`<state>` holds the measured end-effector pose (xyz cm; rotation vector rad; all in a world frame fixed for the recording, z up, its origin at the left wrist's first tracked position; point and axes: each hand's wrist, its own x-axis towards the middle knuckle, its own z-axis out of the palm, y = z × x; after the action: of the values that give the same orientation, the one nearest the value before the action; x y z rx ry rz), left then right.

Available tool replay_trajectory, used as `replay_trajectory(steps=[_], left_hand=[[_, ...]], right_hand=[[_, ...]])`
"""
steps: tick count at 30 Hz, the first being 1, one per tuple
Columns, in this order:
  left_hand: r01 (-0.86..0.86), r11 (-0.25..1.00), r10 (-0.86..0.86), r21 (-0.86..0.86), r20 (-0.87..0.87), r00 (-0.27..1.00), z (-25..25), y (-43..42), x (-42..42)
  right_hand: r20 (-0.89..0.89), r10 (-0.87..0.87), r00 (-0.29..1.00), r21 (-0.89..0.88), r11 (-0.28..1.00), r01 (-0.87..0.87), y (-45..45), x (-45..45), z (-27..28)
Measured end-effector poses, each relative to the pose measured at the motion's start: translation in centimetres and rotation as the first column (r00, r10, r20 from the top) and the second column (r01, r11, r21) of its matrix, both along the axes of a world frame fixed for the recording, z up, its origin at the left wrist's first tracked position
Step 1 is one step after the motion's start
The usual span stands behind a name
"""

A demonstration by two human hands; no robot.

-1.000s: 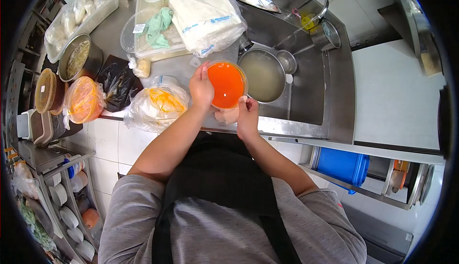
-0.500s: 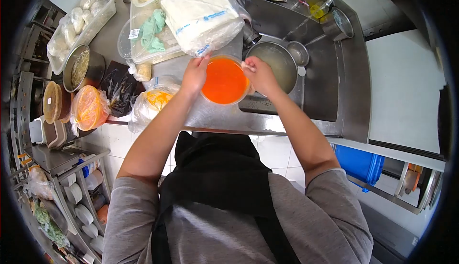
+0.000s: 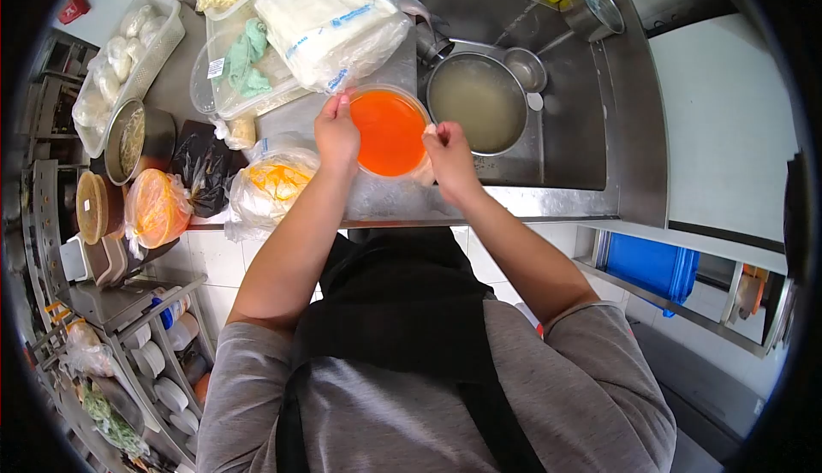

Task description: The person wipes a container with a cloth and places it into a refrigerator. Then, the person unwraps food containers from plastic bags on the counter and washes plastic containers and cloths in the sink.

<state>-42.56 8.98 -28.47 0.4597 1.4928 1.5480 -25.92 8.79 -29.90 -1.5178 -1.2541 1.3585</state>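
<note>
A round, clear-rimmed tub (image 3: 388, 133) with bright orange contents sits on the steel counter beside the sink. My left hand (image 3: 337, 133) grips its left edge, thumb and fingers closed at the rim. At the right edge, my right hand (image 3: 452, 158) pinches a pale, crumpled cloth or tissue (image 3: 425, 172) against the tub's side. Part of that cloth is hidden by the fingers. Just beyond the tub lies a clear plastic bag of white sheets (image 3: 330, 23) with blue print.
The sink (image 3: 569, 148) on the right holds a large pot of cloudy water (image 3: 477, 103) and a small metal bowl (image 3: 524, 69). To the left are a bag with yellow contents (image 3: 278, 184), a black bag (image 3: 205, 160), a noodle pot (image 3: 141, 139) and a white basket (image 3: 163, 49). A green cloth (image 3: 248, 58) lies behind.
My right hand has slid down the tub's right edge, and more of the pale cloth shows below it. The left hand keeps its hold. The whole view has shifted slightly.
</note>
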Motion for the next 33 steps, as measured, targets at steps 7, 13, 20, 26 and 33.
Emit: replay_trajectory(steps=[7, 13, 20, 26, 33], left_hand=[[-0.234, 0.969, 0.227, 0.076, 0.087, 0.970, -0.2, -1.8, 2.9], [-0.322, 0.938, 0.321, 0.126, 0.031, 0.947, -1.0, -2.6, 4.0], [-0.096, 0.994, 0.084, 0.055, 0.189, 0.978, 1.7, -4.4, 2.4], [0.208, 0.978, -0.209, -0.027, -0.022, 0.978, 2.8, -11.5, -1.0], [0.743, 0.666, -0.746, -0.067, -0.017, 0.666, 5.5, -15.4, -3.3]], right_hand=[[-0.452, -0.391, 0.802, -0.192, 0.920, 0.341, -4.0, -2.2, 1.2], [-0.413, -0.472, 0.778, -0.206, 0.881, 0.425, -6.4, -4.9, 0.7], [-0.478, -0.458, 0.749, -0.390, 0.875, 0.286, -8.4, -5.0, 2.1], [-0.762, -0.221, 0.609, -0.462, 0.844, -0.272, -9.7, -1.8, 6.4], [-0.829, -0.115, 0.547, -0.380, 0.833, -0.401, -9.2, 0.7, 8.7]])
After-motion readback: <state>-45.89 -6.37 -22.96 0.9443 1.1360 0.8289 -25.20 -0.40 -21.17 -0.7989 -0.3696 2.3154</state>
